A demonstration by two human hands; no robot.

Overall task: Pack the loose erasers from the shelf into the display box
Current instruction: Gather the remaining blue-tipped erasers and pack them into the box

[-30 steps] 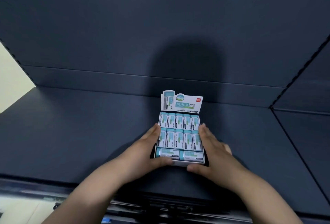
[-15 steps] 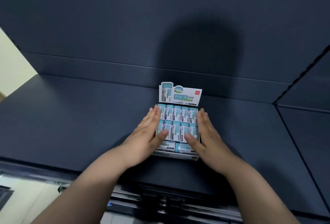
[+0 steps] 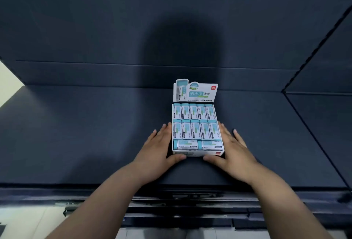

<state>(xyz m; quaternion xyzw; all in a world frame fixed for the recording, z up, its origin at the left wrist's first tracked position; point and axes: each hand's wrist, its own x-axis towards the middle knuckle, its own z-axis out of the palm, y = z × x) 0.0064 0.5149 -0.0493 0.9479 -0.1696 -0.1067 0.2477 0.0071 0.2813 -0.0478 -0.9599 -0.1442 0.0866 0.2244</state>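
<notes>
Hands slid off the erasers point(image 3: 194, 128) now flank the full box point(image 3: 198, 154) at centre frame on the shelf point(image 3: 95, 134), left hand point(image 3: 158, 149) and right hand point(image 3: 234, 151) flat against its sides, fingers point(image 3: 166, 129) released; packing looks done, no loose erasers showing.

Left forearm point(image 3: 108, 200), right forearm point(image 3: 276, 196), seemingly bare

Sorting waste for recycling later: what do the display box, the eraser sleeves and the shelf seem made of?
Display box: thin white printed cardboard, slightly glossy, judging by crisp folded edges and upright header flap. Eraser sleeves: probably printed paper; blur leaves it open. Shelf: matte dark panels with seams, painted metal or laminate, cannot tell which.
</notes>
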